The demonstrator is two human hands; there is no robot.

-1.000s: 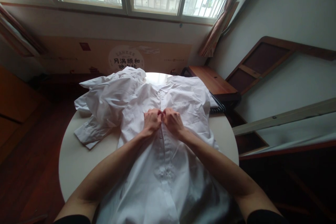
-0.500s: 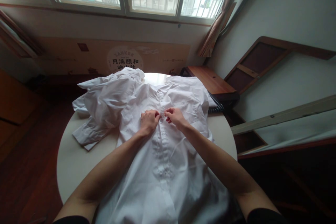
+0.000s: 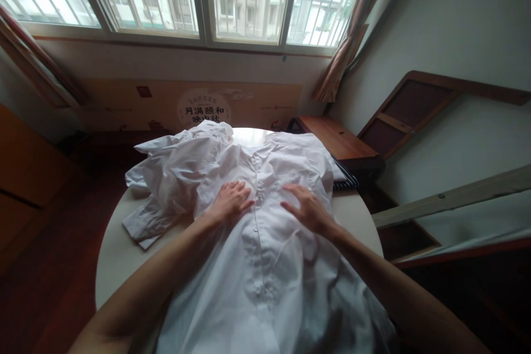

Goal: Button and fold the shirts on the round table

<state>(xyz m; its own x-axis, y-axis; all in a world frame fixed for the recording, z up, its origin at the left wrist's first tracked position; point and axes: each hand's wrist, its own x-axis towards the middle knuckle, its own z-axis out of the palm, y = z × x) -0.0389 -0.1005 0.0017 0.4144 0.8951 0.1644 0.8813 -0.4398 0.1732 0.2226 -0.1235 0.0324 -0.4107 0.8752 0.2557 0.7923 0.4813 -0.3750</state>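
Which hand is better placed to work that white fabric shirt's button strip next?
Probably the left hand: it is close beside the button strip of the white fabric shirt, while the right hand is farther away.

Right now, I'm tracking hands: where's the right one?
In the head view, the right hand is right of centre over the shirt, across its button line from the left hand.

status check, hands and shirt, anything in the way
Left hand on white shirt; right hand open, contact unclear. Shirt spread over round table, button strip facing up. Bunched sleeve off left, not covering strip.
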